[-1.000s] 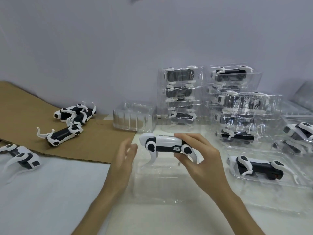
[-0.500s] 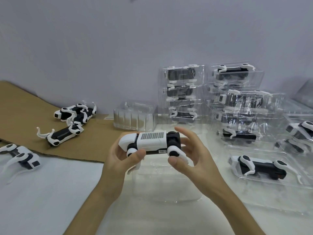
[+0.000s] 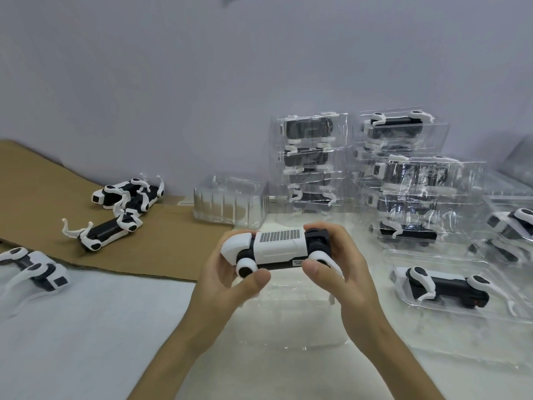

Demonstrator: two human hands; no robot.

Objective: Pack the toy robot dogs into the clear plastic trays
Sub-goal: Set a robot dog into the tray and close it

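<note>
Label: a small dark sticker [image 3: 297,262] sits on the near flank of the held toy dog [image 3: 277,249], with pale print too small for me to read. I find no brand or other writing.

Toy dog: held off the table at mid-frame, above an empty clear tray [image 3: 288,321]. Its long axis runs 9 to 3 o'clock. The white tapered head end points to 9 and the black rear block to 3. The back faces up, showing a grid of small squares. The legs hang toward the tray.

Left hand [image 3: 227,281]: grips the head end, thumb across the near shoulder joint, fingers behind the body.

Right hand [image 3: 343,272]: grips the rear end, thumb at the near hip joint, fingers curled over the far top edge.

At 3 o'clock of the held dog, a packed dog [image 3: 444,287] lies on its side in its own tray. At 12 to 2 o'clock, stacked filled trays [image 3: 308,163] stand against the wall. At 11 o'clock is a nest of empty trays [image 3: 230,203]. At 9 to 10 o'clock, loose dogs [image 3: 103,232] lie on cardboard [image 3: 43,183], several of them legs up. One more dog [image 3: 31,267] is at the far 9 o'clock edge, on the white table.
</note>
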